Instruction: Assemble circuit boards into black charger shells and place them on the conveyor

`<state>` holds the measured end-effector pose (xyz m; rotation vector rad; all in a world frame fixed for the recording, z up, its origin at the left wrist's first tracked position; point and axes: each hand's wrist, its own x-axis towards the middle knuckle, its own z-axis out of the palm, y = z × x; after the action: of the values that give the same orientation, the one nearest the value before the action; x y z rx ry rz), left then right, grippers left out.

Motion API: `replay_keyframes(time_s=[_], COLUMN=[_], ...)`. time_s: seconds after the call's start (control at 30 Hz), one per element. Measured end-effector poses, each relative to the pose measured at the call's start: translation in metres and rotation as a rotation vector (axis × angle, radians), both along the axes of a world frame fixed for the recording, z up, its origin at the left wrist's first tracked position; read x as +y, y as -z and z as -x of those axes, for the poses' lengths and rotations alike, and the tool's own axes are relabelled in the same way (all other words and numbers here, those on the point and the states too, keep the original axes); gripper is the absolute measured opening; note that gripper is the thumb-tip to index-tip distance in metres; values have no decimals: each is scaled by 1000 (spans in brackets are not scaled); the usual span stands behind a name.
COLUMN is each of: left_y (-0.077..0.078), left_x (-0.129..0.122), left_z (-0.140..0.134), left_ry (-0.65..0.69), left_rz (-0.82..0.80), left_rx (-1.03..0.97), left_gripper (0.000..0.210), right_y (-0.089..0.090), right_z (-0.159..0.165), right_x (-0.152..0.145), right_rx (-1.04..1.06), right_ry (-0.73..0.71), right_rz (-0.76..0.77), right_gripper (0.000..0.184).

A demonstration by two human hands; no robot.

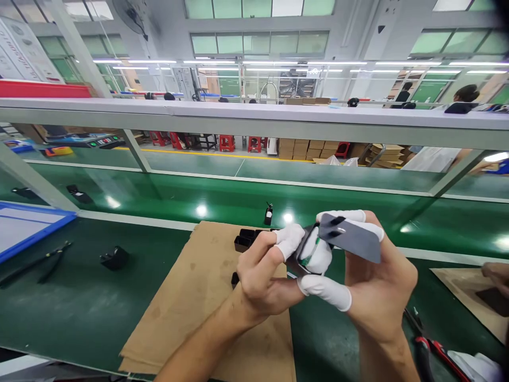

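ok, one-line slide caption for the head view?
Both hands, left hand and right hand, hold a flat grey panel above a cardboard sheet on the green bench.

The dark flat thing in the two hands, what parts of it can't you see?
Head view only:
- Dark flat part: its lower left end is covered by the left hand and white-capped fingertips.
- Its underside faces away, behind the right hand.
- Small black pieces on the cardboard: partly behind the left hand, too small to identify.

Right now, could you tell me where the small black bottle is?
The small black bottle stands upright on the green belt, centre of the head view, just beyond the cardboard sheet.
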<state>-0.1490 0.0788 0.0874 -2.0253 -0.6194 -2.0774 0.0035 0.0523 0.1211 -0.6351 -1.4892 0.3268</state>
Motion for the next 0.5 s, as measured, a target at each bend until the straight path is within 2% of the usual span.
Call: replay_keyframes(time_s=[0.07,0.13,0.23,0.3,0.37,0.5], left_y=[-2,-4,-6,-7,-5,4], left_x=[0,0,1,3,6,12], left_z=[-2,-3,-3,-1,1,2], left_ry=[71,175,285,245,138,-13], left_rz=[73,214,381,344,226,44], left_rx=[-45,-108,-161,-121,-59,-6], left_gripper=[44,45,38,37,40,38], right_y=[1,1,0,-1,-1,-1], right_z=[-2,-3,-4,-3,0,5], right_x=[5,10,13,13,11,6], right_rx=[-52,-101,-106,-85,-69,-32], right_ry=[29,37,2,1,46,98], right_rz=[-44,-49,22,75,100,70], right_gripper=[60,58,51,48,47,49])
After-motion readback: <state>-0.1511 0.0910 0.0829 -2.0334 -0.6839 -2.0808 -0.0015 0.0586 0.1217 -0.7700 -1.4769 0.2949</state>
